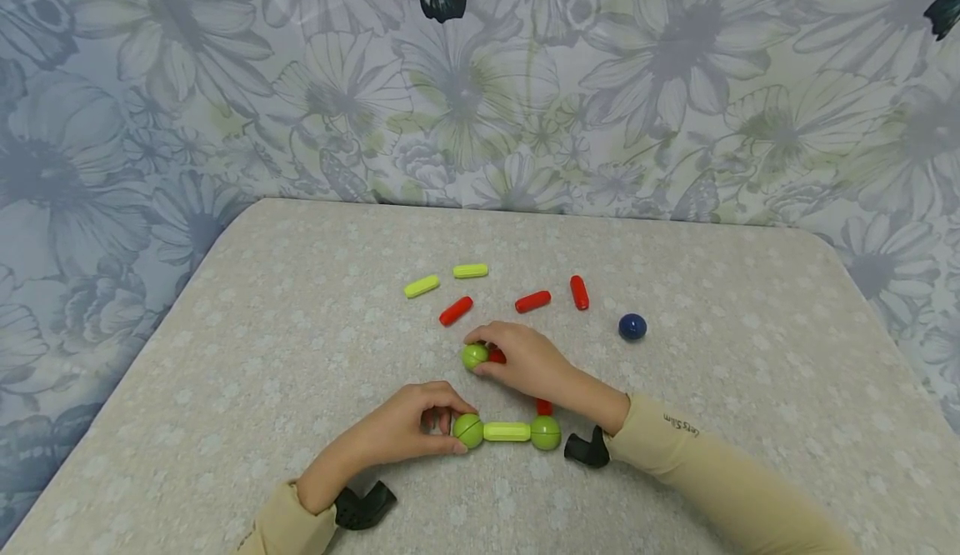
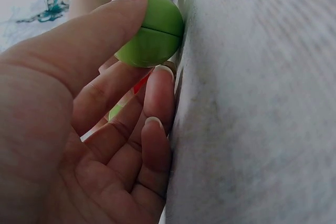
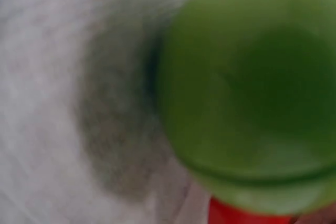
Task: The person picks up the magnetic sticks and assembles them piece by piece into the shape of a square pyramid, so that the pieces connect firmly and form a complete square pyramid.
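Near the table's front, my left hand (image 1: 408, 426) pinches a green ball (image 1: 468, 431) between thumb and fingers; the ball (image 2: 157, 32) touches the cloth in the left wrist view. A yellow-green rod (image 1: 507, 432) joins it to a second green ball (image 1: 545, 432). From that ball a red rod (image 1: 543, 407) runs away under my right forearm, its far end hidden. Farther back, my right hand (image 1: 528, 361) holds another green ball (image 1: 474, 357) with its fingertips. A red piece (image 1: 496, 357) beside it is partly covered by the fingers. A blurred green ball (image 3: 252, 93) fills much of the right wrist view.
Behind the hands lie two yellow-green rods (image 1: 470, 271), several loose red rods (image 1: 532, 302) and a dark blue ball (image 1: 632, 327). A pale patterned cloth covers the table (image 1: 712, 288). Floral fabric (image 1: 465, 105) hangs along the back edge.
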Demonstrator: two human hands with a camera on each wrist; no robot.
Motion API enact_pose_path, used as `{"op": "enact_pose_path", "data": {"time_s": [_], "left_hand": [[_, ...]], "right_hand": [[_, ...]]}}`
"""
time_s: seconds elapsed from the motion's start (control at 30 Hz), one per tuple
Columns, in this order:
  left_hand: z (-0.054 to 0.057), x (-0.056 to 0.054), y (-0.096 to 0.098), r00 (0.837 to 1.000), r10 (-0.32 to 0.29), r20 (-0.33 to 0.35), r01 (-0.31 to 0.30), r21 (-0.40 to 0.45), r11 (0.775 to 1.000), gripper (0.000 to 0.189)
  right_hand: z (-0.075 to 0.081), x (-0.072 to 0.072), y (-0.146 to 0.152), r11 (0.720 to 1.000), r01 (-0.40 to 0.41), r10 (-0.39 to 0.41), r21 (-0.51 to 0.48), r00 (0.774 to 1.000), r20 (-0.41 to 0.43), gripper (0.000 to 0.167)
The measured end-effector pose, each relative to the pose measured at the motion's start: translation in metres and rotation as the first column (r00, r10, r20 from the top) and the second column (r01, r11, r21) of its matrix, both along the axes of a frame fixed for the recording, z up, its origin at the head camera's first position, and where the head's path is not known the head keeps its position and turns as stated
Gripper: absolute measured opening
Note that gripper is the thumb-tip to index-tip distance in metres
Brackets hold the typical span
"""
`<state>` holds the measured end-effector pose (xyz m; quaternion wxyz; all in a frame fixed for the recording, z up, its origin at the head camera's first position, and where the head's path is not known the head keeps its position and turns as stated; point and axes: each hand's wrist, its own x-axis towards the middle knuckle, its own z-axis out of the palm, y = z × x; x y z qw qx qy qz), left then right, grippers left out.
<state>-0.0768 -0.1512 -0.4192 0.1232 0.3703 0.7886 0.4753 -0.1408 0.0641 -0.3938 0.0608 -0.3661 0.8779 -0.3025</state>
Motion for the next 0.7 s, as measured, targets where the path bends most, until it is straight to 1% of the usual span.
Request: {"op": "enact_pose_path", "data": {"time_s": [0.2,0.37,0.43,0.57,0.67,0.7], "left_hand": [[0.001,0.001,0.0,1.0,-0.003,0.0,0.003,0.002,1.0,0.029],[0.001,0.001,0.0,1.0,-0.004,-0.002,0.004,0.003,1.0,0.03],[0.001,0.001,0.0,1.0,-0.002,0.0,0.002,0.0,1.0,0.03],[0.0,0.0,0.0,1.0,0.007,0.01,-0.007,-0.015,1.0,0.031],[-0.001,0.0,0.0,1.0,0.013,0.019,-0.013,-0.023,1.0,0.033],[-0.001,-0.001,0.0,1.0,0.014,0.02,-0.013,-0.023,1.0,0.033]], "right_hand": [[0.0,-0.001,0.0,1.0,-0.006,0.006,0.005,1.0,0.005,0.034],[0.001,-0.001,0.007,1.0,0.018,-0.016,-0.024,0.998,0.062,0.038],[0.001,0.0,0.014,0.998,0.044,-0.039,-0.052,0.996,0.082,0.038],[0.001,0.001,0.037,0.986,0.124,-0.115,-0.107,0.99,0.086,0.033],[-0.001,0.003,0.056,0.977,0.174,-0.165,-0.121,0.983,0.082,0.03],[-0.003,0.004,0.063,0.976,0.18,-0.169,-0.123,0.981,0.09,0.029]]}}
